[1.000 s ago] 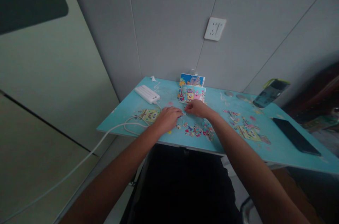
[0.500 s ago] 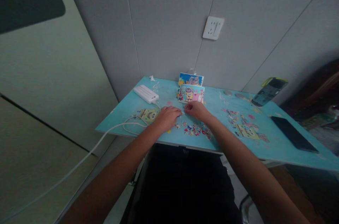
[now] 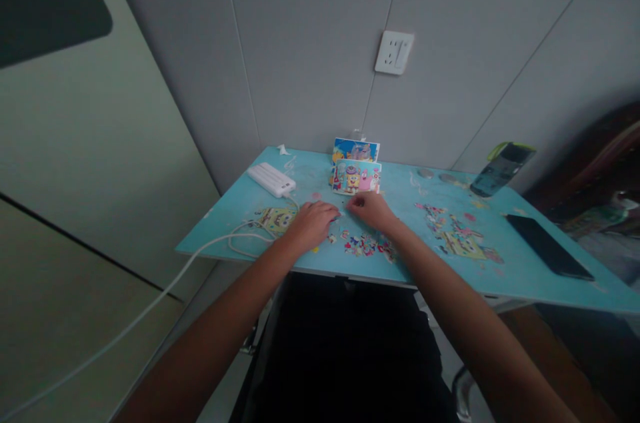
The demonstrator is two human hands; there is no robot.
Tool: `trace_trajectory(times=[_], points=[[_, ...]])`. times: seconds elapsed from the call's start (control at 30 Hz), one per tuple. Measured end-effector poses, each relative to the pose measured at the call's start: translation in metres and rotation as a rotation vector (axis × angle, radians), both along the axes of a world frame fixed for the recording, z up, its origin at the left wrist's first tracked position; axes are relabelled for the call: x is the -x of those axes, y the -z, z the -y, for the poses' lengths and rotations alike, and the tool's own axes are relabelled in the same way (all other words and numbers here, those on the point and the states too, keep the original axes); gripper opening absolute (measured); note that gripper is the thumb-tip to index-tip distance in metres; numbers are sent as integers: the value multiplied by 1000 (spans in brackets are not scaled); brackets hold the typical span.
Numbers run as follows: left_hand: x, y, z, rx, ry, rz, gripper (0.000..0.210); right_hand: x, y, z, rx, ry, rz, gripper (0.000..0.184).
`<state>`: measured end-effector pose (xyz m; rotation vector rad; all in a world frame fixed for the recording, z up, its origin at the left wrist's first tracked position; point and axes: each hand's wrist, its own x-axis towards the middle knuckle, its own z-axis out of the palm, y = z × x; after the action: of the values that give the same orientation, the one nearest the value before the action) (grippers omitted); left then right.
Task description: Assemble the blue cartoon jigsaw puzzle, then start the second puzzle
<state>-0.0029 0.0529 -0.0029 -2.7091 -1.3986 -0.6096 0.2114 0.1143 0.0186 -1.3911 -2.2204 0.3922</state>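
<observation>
My left hand (image 3: 314, 226) rests low over the light blue table (image 3: 300, 263), its fingers bent together; a small dark bit shows under the fingertips, too small to name. Just right of it, my right hand (image 3: 371, 210) is closed in a pinch, and what it holds is hidden. The fingertips of both hands are close but apart. In front of them lies a loose pile of small colourful jigsaw pieces (image 3: 365, 244). Behind the hands stands a cartoon picture card (image 3: 356, 178), with a second, blue card (image 3: 356, 149) behind it.
Left are a white power bank (image 3: 271, 179), its cable (image 3: 200, 251) and a yellow cartoon patch (image 3: 277, 218). More jigsaw pieces (image 3: 435, 218) lie right, around another yellow patch (image 3: 465, 246). Farther right are a dark flat device (image 3: 547, 246) and a tilted bottle (image 3: 501, 171). A socket (image 3: 395, 52) is on the wall.
The whole view has shifted slightly, so things appear a little farther left. My hands keep nearly the same pose, fingertips still close together. The pieces on the table look unmoved.
</observation>
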Motion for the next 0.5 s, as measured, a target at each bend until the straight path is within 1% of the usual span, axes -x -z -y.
trace_trajectory(times=[0.1,0.17,0.33,0.5], points=[[0,0,0,0,-3,5,40,-18,-6,0,-48,45,-77,30],[0,1,-1,2,-6,9,40,-33,-6,2,-76,80,-114,35],[0,2,-2,6,-12,17,40,-61,2,12,-117,143,-151,33],[0,5,-2,4,-12,19,39,-69,6,17,-137,172,-154,31]])
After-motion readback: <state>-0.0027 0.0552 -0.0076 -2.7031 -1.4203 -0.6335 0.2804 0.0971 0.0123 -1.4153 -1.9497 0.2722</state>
